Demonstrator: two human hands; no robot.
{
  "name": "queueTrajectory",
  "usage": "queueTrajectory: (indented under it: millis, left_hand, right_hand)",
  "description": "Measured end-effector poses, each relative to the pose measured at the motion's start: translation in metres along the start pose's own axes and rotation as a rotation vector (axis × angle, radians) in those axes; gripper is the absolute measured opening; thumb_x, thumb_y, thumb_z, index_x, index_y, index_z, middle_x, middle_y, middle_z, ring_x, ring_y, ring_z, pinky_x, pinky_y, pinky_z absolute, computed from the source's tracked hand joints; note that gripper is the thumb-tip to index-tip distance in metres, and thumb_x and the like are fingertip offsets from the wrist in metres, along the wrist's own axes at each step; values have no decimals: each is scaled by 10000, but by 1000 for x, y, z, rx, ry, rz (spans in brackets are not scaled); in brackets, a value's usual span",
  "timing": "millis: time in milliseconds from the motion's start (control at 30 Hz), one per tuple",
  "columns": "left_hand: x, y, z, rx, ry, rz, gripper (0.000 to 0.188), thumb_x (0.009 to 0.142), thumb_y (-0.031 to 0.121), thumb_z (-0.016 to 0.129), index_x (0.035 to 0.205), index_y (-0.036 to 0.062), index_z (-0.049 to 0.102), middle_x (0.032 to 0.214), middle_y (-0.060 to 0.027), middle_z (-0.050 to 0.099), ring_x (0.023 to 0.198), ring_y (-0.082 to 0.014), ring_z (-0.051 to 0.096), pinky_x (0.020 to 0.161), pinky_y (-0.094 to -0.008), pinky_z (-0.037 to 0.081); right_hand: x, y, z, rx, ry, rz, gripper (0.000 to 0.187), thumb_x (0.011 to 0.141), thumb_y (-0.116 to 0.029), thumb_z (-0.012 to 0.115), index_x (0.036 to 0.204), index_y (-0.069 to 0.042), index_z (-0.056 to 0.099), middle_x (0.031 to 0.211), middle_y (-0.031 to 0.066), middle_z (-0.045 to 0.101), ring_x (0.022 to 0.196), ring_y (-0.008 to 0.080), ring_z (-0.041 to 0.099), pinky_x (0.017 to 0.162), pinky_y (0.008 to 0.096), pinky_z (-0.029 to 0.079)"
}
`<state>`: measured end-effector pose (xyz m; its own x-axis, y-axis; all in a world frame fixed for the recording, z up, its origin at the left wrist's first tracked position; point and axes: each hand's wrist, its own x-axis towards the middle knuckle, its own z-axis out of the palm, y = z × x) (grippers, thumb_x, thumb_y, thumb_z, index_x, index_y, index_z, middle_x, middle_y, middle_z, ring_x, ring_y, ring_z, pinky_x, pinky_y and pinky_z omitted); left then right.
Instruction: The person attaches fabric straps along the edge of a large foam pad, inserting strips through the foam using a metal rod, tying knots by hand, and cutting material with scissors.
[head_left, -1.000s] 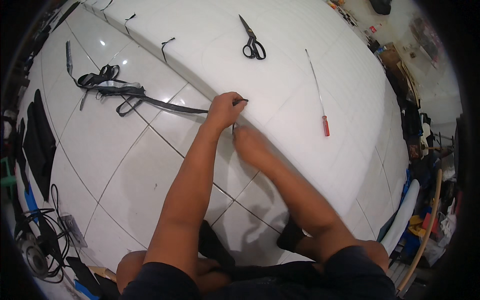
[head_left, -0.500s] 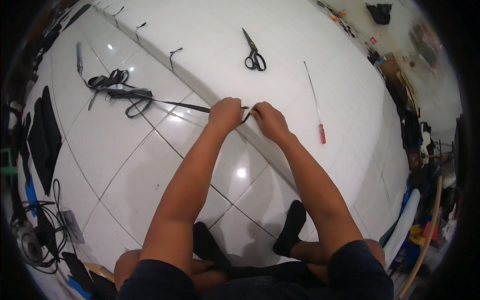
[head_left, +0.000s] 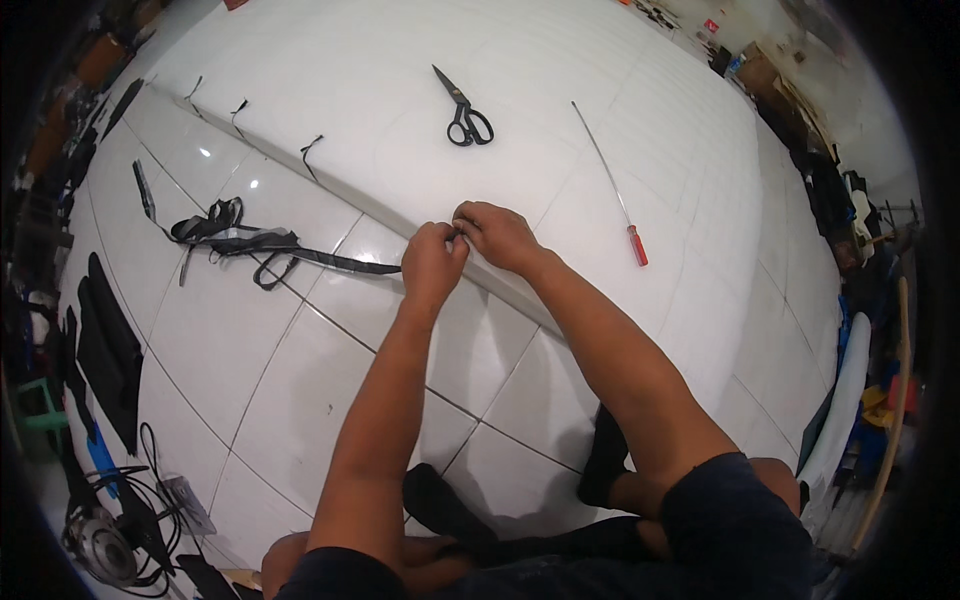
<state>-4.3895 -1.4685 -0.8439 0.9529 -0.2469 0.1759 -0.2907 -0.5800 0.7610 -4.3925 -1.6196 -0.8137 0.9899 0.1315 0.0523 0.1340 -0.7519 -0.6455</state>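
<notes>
My left hand (head_left: 433, 265) is closed on a black fabric strap (head_left: 345, 263), which runs off to the left across the floor into a tangled heap. Fingertips meeting it, my right hand (head_left: 497, 236) pinches at the strap's end; the fingers hide most of that short part. Both hands are over the near edge of a large white padded slab (head_left: 370, 120). Along this edge stand short knotted black ties (head_left: 310, 157). On the slab's top lie black-handled scissors (head_left: 463, 112) and, to their right, a long thin screwdriver with a red handle (head_left: 637, 246).
White floor tiles (head_left: 270, 340) lie left of the slab. Folded black fabric (head_left: 108, 350) is at the far left, above a power tool with a coiled cable (head_left: 100, 545). Assorted clutter and a long wooden stick (head_left: 890, 430) line the right side.
My hands have come together, the right one moving in against the left. The strap's short end between them is now mostly covered. The whole view has shifted slightly.
</notes>
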Motion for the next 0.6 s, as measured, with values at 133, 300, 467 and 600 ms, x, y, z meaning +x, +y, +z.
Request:
queueTrajectory:
  millis: [133, 300, 467, 600]
  left_hand:
    - [-5, 8, 19, 231, 262, 149, 113, 835, 142, 663, 861, 35, 639, 821, -140, 626, 767, -339, 621, 689, -453, 504]
    - [-9, -11, 18, 225, 200, 168, 122, 838, 153, 681, 916, 59, 677, 864, -160, 653, 769, -331, 634, 694, -450, 511]
    - [29, -6, -14, -121, -225, -102, 208, 855, 175, 642, 953, 5, 711, 903, -121, 680, 773, -240, 636, 709, -358, 497]
    - [40, -2, -26, -321, -497, -436, 285, 868, 189, 602, 1006, -38, 703, 928, -94, 673, 872, -168, 586, 795, -292, 458]
  right_hand:
    - [16, 8, -3, -28, -80, 12, 236, 961, -282, 514, 1035, -90, 632, 996, 113, 681, 966, 313, 634, 831, 434, 490]
    - [17, 1, -3, 248, -16, 295, 240, 866, -250, 654, 1003, -55, 624, 948, 132, 671, 930, 288, 645, 805, 401, 499]
    - [-8, 20, 1, 202, 96, 146, 244, 823, -226, 708, 986, -58, 640, 944, 104, 618, 882, 260, 625, 785, 370, 498]
    - [-11, 10, -3, 153, 30, -74, 222, 808, -209, 735, 970, -70, 675, 947, 96, 612, 881, 253, 614, 772, 374, 502]
